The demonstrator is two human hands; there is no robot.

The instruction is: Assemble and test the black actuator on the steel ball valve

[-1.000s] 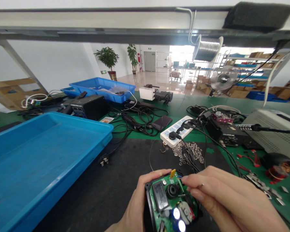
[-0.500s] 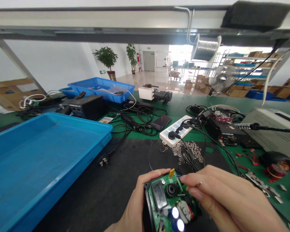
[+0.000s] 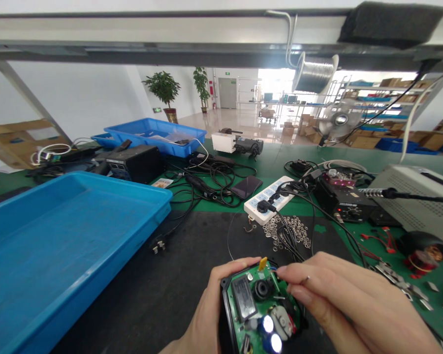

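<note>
My left hand [image 3: 210, 305] wraps around the left side of a black housing holding a green circuit board [image 3: 256, 307] with capacitors, a coil and a yellow tab at its top edge. My right hand [image 3: 347, 305] sits over the board's right side, fingertips pinched on a small metal part near the board's upper right edge. Both are low in the view, above a black mat [image 3: 192, 255].
A large blue tray [image 3: 59, 246] lies to the left. Behind the board are a heap of small metal washers [image 3: 288, 231], a white power strip [image 3: 269, 199] with cables, a soldering station [image 3: 345, 201], a grey box [image 3: 421, 199] and a second blue tray [image 3: 155, 132].
Almost nothing has changed. Both hands and the board stay in place; the view shifted very slightly.
</note>
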